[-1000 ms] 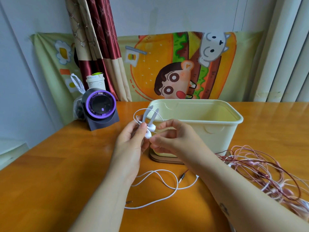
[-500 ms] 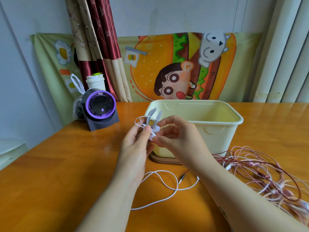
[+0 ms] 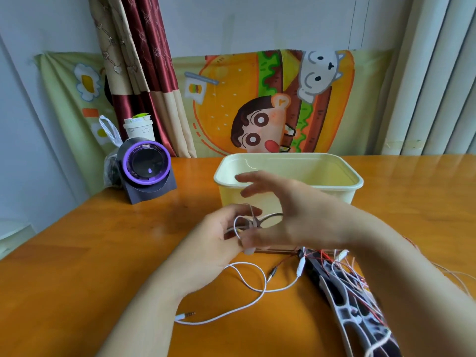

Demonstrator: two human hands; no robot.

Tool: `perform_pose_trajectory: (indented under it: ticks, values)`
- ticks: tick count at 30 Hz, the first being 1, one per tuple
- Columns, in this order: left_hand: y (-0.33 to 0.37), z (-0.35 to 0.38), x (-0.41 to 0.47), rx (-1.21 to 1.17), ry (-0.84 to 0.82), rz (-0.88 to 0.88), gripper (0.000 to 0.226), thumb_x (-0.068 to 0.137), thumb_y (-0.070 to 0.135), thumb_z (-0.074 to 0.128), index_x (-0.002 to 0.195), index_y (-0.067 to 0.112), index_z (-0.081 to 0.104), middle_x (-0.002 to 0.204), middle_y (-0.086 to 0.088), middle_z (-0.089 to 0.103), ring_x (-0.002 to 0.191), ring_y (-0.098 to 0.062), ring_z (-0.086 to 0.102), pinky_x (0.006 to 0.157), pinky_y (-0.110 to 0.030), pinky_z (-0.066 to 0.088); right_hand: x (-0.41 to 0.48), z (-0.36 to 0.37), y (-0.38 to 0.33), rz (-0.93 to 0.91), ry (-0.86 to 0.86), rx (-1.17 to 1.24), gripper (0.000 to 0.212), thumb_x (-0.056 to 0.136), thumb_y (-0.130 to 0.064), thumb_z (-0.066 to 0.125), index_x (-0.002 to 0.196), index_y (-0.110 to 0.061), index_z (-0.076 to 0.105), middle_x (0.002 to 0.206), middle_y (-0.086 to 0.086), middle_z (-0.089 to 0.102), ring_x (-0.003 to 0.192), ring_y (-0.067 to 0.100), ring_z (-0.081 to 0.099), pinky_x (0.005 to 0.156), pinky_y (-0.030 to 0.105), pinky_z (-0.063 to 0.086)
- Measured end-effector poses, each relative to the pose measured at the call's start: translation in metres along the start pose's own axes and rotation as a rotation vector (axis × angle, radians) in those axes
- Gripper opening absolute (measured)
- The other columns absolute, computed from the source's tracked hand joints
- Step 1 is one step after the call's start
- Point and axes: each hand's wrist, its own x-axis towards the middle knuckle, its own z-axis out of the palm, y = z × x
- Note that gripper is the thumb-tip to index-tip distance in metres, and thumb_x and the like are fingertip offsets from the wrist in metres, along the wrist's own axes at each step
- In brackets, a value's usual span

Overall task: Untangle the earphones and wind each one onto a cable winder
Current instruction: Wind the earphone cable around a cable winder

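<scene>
Nearest, on the orange wooden table [image 3: 77, 266]: the slack tail of a white earphone [image 3: 264, 290], a thin cord in loose curves, ending in a metal plug [image 3: 186, 314] at the near left. Just to the right, partly under the right forearm, a tangle of red and white earphones [image 3: 345, 269], thin cords crossing over a dark strip [image 3: 342, 307] with a white lattice pattern, too distorted to identify. One dark jack plug [image 3: 271, 274] pointing out of the tangle toward the white cord. Above these, the left hand [image 3: 216, 235], fingers curled, pinching a small pale cable winder [image 3: 253, 221], blurred, with a loop of the white cord round it and a white earbud [image 3: 248, 251] just below the grip. Right hand [image 3: 296, 215] just beside it, fingers straight and spread, blurred, gripping nothing that shows. Behind both hands, a cream plastic tub [image 3: 288, 161]. Farther left, a dark device with a purple ring [image 3: 146, 164], then a paper cup [image 3: 139, 127] behind it. At the back, a cartoon burger cloth [image 3: 231, 104] and a red-and-beige curtain [image 3: 144, 73] against the wall.
</scene>
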Motion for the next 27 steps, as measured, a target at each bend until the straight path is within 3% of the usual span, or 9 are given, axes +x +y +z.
perform_pose_trajectory:
  ticks: [3, 9, 14, 17, 20, 23, 27]
  values:
    - [-0.005, -0.005, 0.002, 0.036, 0.008, -0.034, 0.022, 0.090, 0.017, 0.063, 0.105, 0.032, 0.061, 0.096, 0.021, 0.071, 0.099, 0.002, 0.064, 0.084, -0.016, 0.047, -0.003, -0.004, -0.004, -0.012, -0.042, -0.128, 0.087, 0.065, -0.049, 0.081, 0.138, -0.044, 0.034, 0.128, -0.022, 0.050, 0.115, 0.000, 0.048, 0.094, 0.015, 0.039]
    - [-0.010, -0.006, 0.001, 0.065, -0.083, -0.047, 0.017, 0.089, 0.015, 0.065, 0.101, 0.026, 0.061, 0.090, 0.015, 0.071, 0.093, 0.001, 0.065, 0.079, -0.016, 0.045, -0.004, 0.008, -0.015, -0.062, -0.103, -0.184, 0.090, 0.064, -0.050, 0.082, 0.140, -0.042, 0.034, 0.138, -0.023, 0.043, 0.123, -0.003, 0.039, 0.095, 0.013, 0.033]
    - [-0.010, -0.010, -0.002, 0.112, -0.154, -0.070, 0.025, 0.088, 0.027, 0.069, 0.108, 0.029, 0.055, 0.102, 0.014, 0.072, 0.107, 0.000, 0.063, 0.096, -0.029, 0.047, 0.000, 0.008, -0.006, 0.002, -0.144, -0.193, 0.062, 0.077, -0.041, 0.075, 0.131, -0.041, 0.045, 0.118, -0.022, 0.058, 0.102, 0.002, 0.057, 0.088, 0.019, 0.047]
    - [-0.005, -0.013, -0.005, 0.067, -0.210, -0.090, 0.034, 0.083, 0.038, 0.070, 0.107, 0.024, 0.051, 0.101, 0.014, 0.073, 0.105, 0.000, 0.063, 0.095, -0.025, 0.046, -0.001, 0.000, 0.002, 0.036, -0.159, -0.153, 0.040, 0.083, -0.040, 0.068, 0.121, -0.043, 0.054, 0.099, -0.021, 0.067, 0.091, 0.001, 0.061, 0.084, 0.021, 0.048]
    - [-0.004, -0.015, -0.006, -0.030, -0.269, -0.066, 0.047, 0.074, 0.045, 0.077, 0.101, 0.018, 0.050, 0.091, 0.012, 0.074, 0.090, 0.000, 0.066, 0.081, -0.021, 0.048, 0.001, -0.005, 0.009, 0.030, -0.214, -0.023, 0.032, 0.087, -0.035, 0.065, 0.119, -0.038, 0.058, 0.090, -0.015, 0.069, 0.083, 0.001, 0.063, 0.082, 0.028, 0.051]
    - [-0.005, -0.018, -0.007, -0.075, -0.291, -0.068, 0.043, 0.069, 0.046, 0.071, 0.095, 0.020, 0.049, 0.080, 0.014, 0.070, 0.079, 0.002, 0.062, 0.074, -0.018, 0.046, 0.002, -0.009, 0.013, 0.006, -0.237, 0.167, 0.027, 0.085, -0.028, 0.067, 0.111, -0.029, 0.064, 0.084, -0.002, 0.071, 0.076, 0.009, 0.063, 0.080, 0.036, 0.051]
    - [-0.005, -0.019, -0.006, -0.163, -0.306, -0.048, 0.035, 0.069, 0.041, 0.073, 0.089, 0.022, 0.051, 0.080, 0.012, 0.067, 0.079, -0.001, 0.059, 0.074, -0.017, 0.045, 0.001, -0.013, 0.020, 0.032, -0.260, 0.476, 0.026, 0.072, -0.023, 0.065, 0.097, -0.017, 0.069, 0.077, 0.006, 0.071, 0.077, 0.016, 0.069, 0.078, 0.025, 0.056]
